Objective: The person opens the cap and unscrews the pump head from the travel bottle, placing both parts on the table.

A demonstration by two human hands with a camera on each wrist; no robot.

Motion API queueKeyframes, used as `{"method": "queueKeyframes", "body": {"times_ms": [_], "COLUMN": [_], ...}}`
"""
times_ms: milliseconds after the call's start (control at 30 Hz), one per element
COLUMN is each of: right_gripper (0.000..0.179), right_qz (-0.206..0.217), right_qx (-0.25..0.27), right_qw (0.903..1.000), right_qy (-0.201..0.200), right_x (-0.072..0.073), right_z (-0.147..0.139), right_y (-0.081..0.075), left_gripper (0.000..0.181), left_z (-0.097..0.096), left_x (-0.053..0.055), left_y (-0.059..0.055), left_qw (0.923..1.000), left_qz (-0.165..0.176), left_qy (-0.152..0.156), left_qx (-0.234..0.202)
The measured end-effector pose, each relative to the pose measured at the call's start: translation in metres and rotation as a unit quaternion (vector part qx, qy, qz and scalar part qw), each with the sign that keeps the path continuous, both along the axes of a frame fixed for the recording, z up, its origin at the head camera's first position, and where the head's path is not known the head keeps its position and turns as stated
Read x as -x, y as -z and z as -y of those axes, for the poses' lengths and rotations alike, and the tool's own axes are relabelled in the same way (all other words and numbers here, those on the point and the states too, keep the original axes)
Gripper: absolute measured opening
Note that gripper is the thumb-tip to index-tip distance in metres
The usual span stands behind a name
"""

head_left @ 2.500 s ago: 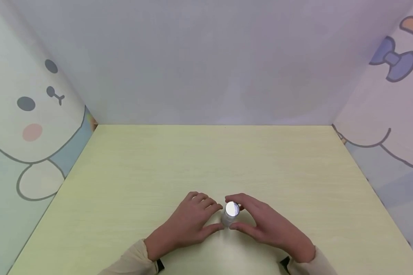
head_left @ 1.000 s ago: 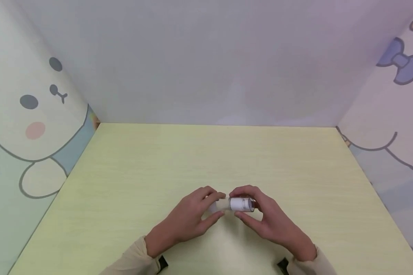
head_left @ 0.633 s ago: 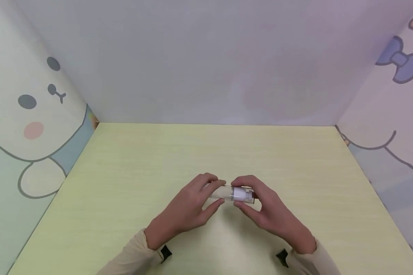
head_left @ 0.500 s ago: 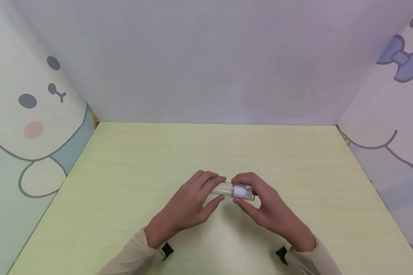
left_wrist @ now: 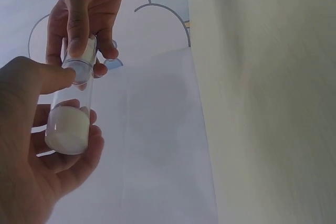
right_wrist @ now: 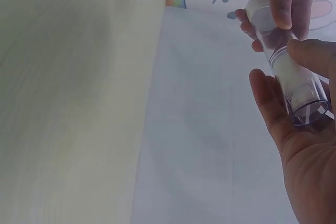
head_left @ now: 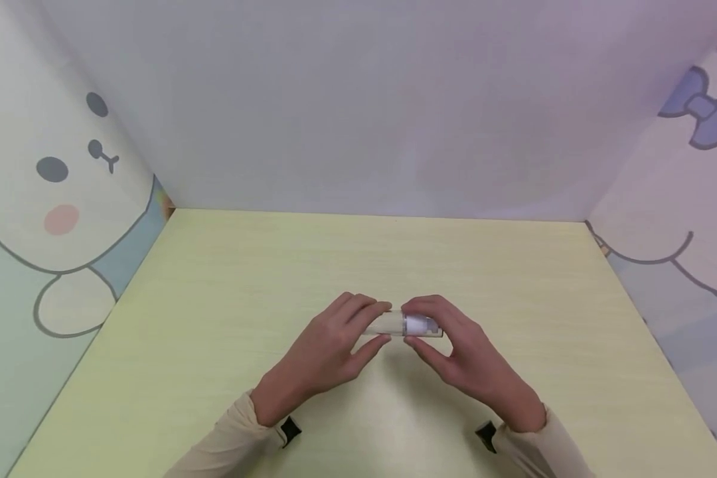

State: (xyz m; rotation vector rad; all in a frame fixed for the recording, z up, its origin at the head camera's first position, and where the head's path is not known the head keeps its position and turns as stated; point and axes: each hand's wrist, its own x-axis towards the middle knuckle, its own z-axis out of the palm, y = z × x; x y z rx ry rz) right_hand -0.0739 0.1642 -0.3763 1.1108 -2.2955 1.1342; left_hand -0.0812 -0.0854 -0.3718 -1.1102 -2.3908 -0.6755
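A slim clear pump bottle (head_left: 390, 323) lies level between both hands, raised above the table in the head view. My left hand (head_left: 328, 345) grips its left half, thumb below and fingers over the far side. The right hand (head_left: 469, 348) holds the clear cap (head_left: 423, 325), which covers a white pump head. In the left wrist view the bottle's white bottom (left_wrist: 68, 129) rests against the left fingers, with clear wall above it. The right wrist view shows the cap's rounded clear end (right_wrist: 310, 113) by the right palm. Cap and bottle meet with no gap showing.
A pale yellow table (head_left: 263, 265) spreads under the hands. Behind it rises a plain grey-white wall (head_left: 358, 106). Side panels with cartoon drawings (head_left: 60, 179) stand left and right. Dark square pieces (head_left: 290, 431) show at both cuffs.
The bottle stood upright between the hands at first, then was tipped onto its side and lifted. Since then both hands have moved slightly away from the person with it.
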Motion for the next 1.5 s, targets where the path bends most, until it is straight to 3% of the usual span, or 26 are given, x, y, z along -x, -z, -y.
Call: {"method": "queueKeyframes", "body": {"times_ms": [467,633,700,800,933,1033,1100,1167,1500], "right_gripper": [0.032,0.040,0.047,0.054,0.052,0.047,0.043,0.040,0.034], "right_qz": [-0.032,-0.011,0.024,0.124,0.251,0.286,0.295,0.296,0.287], "right_qx": [0.041,0.047,0.059,0.114,0.214,0.262,0.282,0.293,0.295], "right_qw": [0.9986,0.9987,0.9978,0.9857,0.9441,0.9213,0.9123,0.9085,0.9100], "right_qy": [0.008,0.017,0.018,0.008,-0.011,-0.026,-0.032,-0.032,-0.048], "right_x": [0.002,-0.001,-0.003,-0.007,-0.013,-0.014,-0.014,-0.013,-0.011], "right_z": [0.007,0.008,0.008,0.007,0.005,0.006,0.007,0.008,0.007], "right_y": [-0.001,-0.001,-0.001,0.000,0.003,0.007,0.009,0.009,0.011], "left_gripper": [0.036,0.038,0.038,0.036,0.035,0.036,0.037,0.038,0.043], "left_z": [0.000,0.001,0.001,-0.001,-0.004,-0.006,-0.007,-0.008,-0.007], "left_x": [-0.003,-0.006,-0.006,-0.007,-0.008,-0.009,-0.008,-0.007,-0.006], "left_y": [0.001,0.002,0.002,0.001,0.002,0.003,0.003,0.002,0.000], "left_qw": [0.9994,0.9993,0.9993,0.9988,0.9954,0.9940,0.9932,0.9928,0.9884], "left_qz": [-0.018,-0.014,-0.002,0.035,0.089,0.104,0.110,0.111,0.140], "left_qy": [-0.026,-0.026,-0.022,-0.006,0.014,0.017,0.019,0.020,0.035], "left_qx": [-0.010,-0.024,-0.029,-0.034,-0.032,-0.031,-0.034,-0.039,-0.048]}}
